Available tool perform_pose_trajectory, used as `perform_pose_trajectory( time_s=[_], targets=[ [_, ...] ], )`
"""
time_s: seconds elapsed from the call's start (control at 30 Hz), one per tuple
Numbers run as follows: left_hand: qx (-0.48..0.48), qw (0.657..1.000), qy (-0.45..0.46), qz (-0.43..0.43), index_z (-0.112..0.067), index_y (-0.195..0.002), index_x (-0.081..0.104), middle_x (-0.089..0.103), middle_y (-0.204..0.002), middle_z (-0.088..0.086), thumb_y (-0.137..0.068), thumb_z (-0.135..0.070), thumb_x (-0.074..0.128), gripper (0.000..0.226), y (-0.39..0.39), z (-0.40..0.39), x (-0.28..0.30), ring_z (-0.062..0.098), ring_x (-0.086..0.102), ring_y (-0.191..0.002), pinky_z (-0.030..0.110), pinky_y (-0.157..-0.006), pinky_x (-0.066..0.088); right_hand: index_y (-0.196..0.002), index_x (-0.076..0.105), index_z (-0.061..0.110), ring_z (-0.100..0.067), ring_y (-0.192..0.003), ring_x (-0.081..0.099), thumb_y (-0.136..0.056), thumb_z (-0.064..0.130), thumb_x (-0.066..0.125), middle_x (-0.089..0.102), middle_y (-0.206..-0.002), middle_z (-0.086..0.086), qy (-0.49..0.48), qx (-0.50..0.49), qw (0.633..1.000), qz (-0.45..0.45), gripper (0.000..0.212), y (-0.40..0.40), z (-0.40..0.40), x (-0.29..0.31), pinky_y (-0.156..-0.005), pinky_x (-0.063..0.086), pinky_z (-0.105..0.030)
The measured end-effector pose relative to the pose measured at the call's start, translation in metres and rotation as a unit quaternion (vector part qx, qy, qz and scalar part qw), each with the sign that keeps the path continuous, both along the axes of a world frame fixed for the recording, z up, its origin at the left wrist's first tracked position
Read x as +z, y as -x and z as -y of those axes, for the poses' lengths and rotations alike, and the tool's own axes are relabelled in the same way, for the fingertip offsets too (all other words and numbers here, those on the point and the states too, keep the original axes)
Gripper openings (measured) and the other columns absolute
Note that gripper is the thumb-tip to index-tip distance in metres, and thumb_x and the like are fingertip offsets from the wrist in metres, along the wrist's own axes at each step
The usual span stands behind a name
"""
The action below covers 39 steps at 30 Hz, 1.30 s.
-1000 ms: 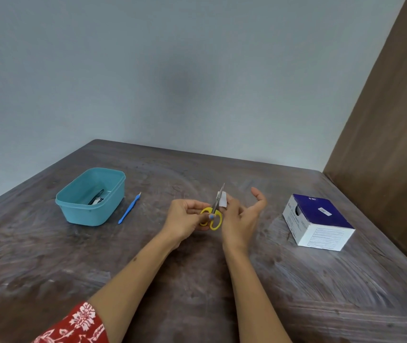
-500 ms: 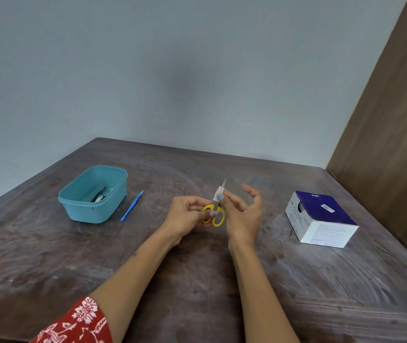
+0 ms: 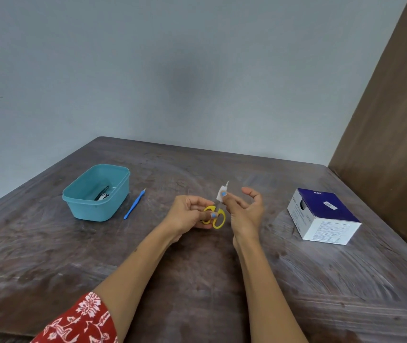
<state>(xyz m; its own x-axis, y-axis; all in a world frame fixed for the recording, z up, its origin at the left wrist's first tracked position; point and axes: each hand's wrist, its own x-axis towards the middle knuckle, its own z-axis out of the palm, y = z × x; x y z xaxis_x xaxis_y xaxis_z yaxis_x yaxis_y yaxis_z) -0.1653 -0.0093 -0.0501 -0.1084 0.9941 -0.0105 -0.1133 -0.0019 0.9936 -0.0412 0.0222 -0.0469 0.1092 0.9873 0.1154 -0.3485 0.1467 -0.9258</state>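
The head view shows small scissors (image 3: 218, 220) held up over the middle of the table (image 3: 197, 280), roughly midway between a teal tub (image 3: 93, 206) on the left and a blue-and-white box (image 3: 321, 219) on the right. The left hand (image 3: 187, 214) has its fingers curled on the yellow loops, so the blades point up and away. The right hand (image 3: 244, 214) pinches a white wipe (image 3: 221, 194) round the blades between thumb and forefinger, its other fingers loosely spread; only the blade tip shows above the wipe. A thin blue stick (image 3: 134, 205) lies on the table just right of the tub, and a few dark tools lie inside the tub, too small to name. The scissors look light and stiff, plastic at the loops and metal above, so the loops are probably the safe, firm place to hold them, as the left hand does now. The blades are likely sharp and perhaps slick under the wipe, so the pinch is best laid on their flat sides, away from the edge and the tip. The wipe looks thin, soft and limp; it will likely need steady pressure or it may bunch or slide off.
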Motion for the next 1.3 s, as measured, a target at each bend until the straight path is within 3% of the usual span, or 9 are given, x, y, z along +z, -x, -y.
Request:
perform_pose_trajectory(
  time_s=[0.17,0.4,0.47,0.67,0.87,1.13,1.3],
  targets=[
    [-0.034,0.999,0.019,-0.024,0.001,-0.088,0.066,0.07,-0.071,0.009,-0.074,0.01,0.068,0.017,-0.003,0.001,0.0,0.016,0.069,-0.061,0.029,-0.056,0.059,-0.097,0.044,0.027,-0.004,-0.067,0.068,-0.079,-0.001,0.071,0.073,-0.064,0.002,-0.012,-0.035,0.996,-0.08,0.044,-0.003,-0.003,0.002,-0.082,0.053,-0.028],
    [0.0,1.0,0.005,0.004,-0.001,-0.088,0.066,0.072,-0.07,0.007,-0.075,0.008,0.068,0.016,0.001,0.0,0.0,0.016,0.069,-0.062,0.03,-0.056,0.059,-0.094,0.046,0.025,-0.006,-0.068,0.069,-0.077,0.001,0.073,0.072,-0.072,0.001,0.001,0.011,1.0,0.0,0.039,-0.001,-0.001,-0.001,-0.068,0.054,-0.018],
    [-0.017,1.0,0.011,0.002,0.002,-0.091,0.065,0.071,-0.073,0.01,-0.075,0.008,0.068,0.018,0.001,0.001,0.001,0.017,0.069,-0.063,0.031,-0.057,0.059,-0.095,0.046,0.026,-0.004,-0.066,0.068,-0.078,0.0,0.072,0.072,-0.071,0.001,-0.008,-0.004,1.0,-0.011,0.041,-0.002,-0.002,0.002,-0.063,0.052,-0.013],
    [-0.029,0.999,0.01,-0.01,-0.004,-0.085,0.066,0.072,-0.066,0.005,-0.075,0.009,0.068,0.016,-0.003,0.002,-0.001,0.015,0.069,-0.061,0.029,-0.055,0.059,-0.093,0.044,0.024,-0.003,-0.063,0.067,-0.08,-0.002,0.07,0.072,-0.068,-0.001,-0.021,-0.023,0.998,-0.057,0.039,-0.004,-0.002,0.004,-0.07,0.053,-0.016],
    [0.012,1.0,-0.015,-0.003,-0.007,-0.085,0.068,0.073,-0.068,0.003,-0.074,0.004,0.07,0.015,-0.001,0.002,0.001,0.013,0.069,-0.063,0.029,-0.056,0.059,-0.095,0.044,0.018,-0.001,-0.054,0.065,-0.078,-0.004,0.07,0.07,-0.076,-0.005,-0.015,0.014,1.0,0.017,0.038,-0.001,0.003,0.002,-0.051,0.047,-0.011],
    [0.047,0.998,-0.034,0.004,-0.005,-0.08,0.066,0.071,-0.063,0.003,-0.075,0.009,0.068,0.015,-0.002,0.002,0.003,0.013,0.068,-0.059,0.028,-0.056,0.059,-0.099,0.043,0.016,-0.001,-0.057,0.065,-0.078,-0.003,0.07,0.07,-0.076,-0.004,-0.029,0.052,0.996,0.063,0.039,0.0,0.006,0.002,-0.052,0.047,-0.009],
    [0.009,1.0,-0.027,0.011,-0.002,-0.085,0.066,0.072,-0.066,0.003,-0.075,0.008,0.068,0.014,-0.004,0.003,0.006,0.013,0.069,-0.061,0.026,-0.055,0.058,-0.102,0.044,0.018,-0.004,-0.058,0.066,-0.079,-0.001,0.071,0.071,-0.076,-0.002,-0.015,0.022,0.999,0.02,0.04,0.0,0.005,0.004,-0.055,0.05,-0.012]
  ],
)
